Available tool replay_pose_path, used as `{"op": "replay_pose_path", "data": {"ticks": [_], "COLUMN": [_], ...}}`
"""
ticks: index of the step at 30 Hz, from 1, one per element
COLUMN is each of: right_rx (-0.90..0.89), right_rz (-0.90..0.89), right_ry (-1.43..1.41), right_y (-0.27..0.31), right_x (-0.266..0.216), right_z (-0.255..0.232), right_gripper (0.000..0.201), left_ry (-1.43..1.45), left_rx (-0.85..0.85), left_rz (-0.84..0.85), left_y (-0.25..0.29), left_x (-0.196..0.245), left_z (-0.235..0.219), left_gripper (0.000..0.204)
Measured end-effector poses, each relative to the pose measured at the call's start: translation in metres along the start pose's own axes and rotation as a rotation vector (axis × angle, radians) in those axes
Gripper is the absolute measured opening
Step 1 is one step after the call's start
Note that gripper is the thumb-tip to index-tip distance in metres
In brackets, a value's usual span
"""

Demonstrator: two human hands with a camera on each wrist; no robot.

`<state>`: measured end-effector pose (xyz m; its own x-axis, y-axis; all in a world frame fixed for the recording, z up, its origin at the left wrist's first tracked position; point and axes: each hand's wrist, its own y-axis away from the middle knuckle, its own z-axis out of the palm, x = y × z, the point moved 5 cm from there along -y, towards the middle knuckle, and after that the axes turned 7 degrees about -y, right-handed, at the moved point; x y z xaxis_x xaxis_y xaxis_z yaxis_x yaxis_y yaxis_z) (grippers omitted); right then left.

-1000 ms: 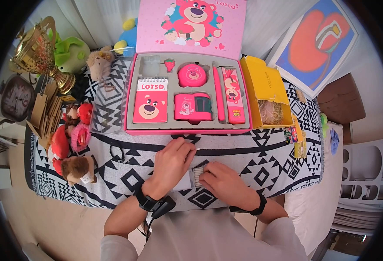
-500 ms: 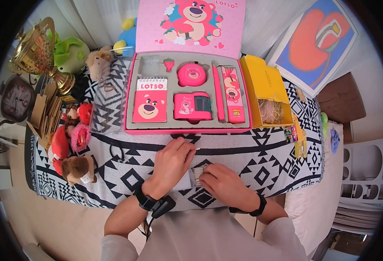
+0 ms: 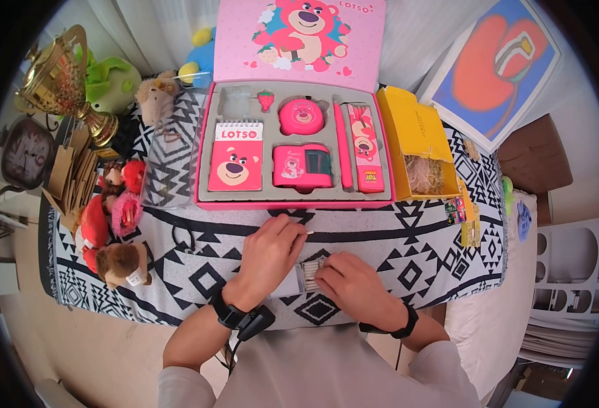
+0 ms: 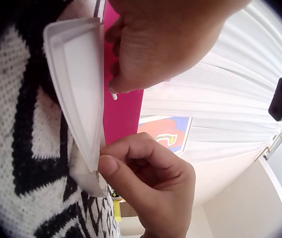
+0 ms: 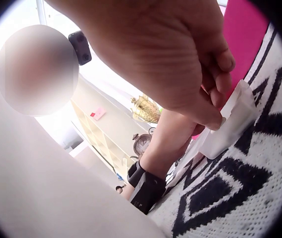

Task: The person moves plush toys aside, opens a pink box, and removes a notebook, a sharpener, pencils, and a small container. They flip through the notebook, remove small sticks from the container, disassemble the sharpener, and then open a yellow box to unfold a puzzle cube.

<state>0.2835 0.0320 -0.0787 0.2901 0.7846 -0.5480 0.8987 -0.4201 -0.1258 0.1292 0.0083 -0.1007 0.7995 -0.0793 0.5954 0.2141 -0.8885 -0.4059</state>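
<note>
My left hand (image 3: 264, 257), above the cloth left of a small clear box (image 3: 301, 284), pinches a short white stick (image 3: 309, 232); the stick's tip (image 4: 114, 96) pokes out below the fingers in the left wrist view. White sticks (image 3: 309, 269) lie side by side in the box, whose pale lid or tray half (image 4: 81, 84) rises beside it. My right hand (image 3: 355, 288) is at the box's right side, thumb and forefinger together at its edge. A small white end (image 5: 223, 120) shows by the right thumb in the right wrist view, and the rest is hidden.
An open pink gift box (image 3: 296, 205) with a notepad and other pink items stands behind the hands. Plush toys (image 3: 119, 265) and a gold trophy (image 3: 58, 81) are at left; a yellow box (image 3: 418, 132) and small packets (image 3: 456, 211) at right.
My right hand has shifted slightly, its fingertips a little farther right, and more of the white sticks shows. The left hand stays in place with its stick.
</note>
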Motion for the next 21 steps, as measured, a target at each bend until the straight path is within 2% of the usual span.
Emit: {"op": "replay_pose_path", "data": {"ticks": [16, 20, 21], "right_rx": [-0.165, -0.158, -0.055], "right_rz": [-0.044, -0.026, 0.026], "right_ry": [-0.103, -0.159, -0.152], "right_y": [0.003, 0.001, 0.0], "right_x": [-0.001, 0.002, 0.005], "right_z": [0.003, -0.004, -0.011], "right_gripper": [0.011, 0.01, 0.012], "left_ry": [0.009, 0.059, 0.099], "left_rx": [-0.003, -0.041, -0.086], "left_rz": [0.002, -0.01, 0.032], "left_y": [0.0, 0.001, 0.001], "left_x": [0.0, 0.0, 0.002], "left_z": [0.001, 0.001, 0.002], "left_gripper": [0.01, 0.01, 0.01]}}
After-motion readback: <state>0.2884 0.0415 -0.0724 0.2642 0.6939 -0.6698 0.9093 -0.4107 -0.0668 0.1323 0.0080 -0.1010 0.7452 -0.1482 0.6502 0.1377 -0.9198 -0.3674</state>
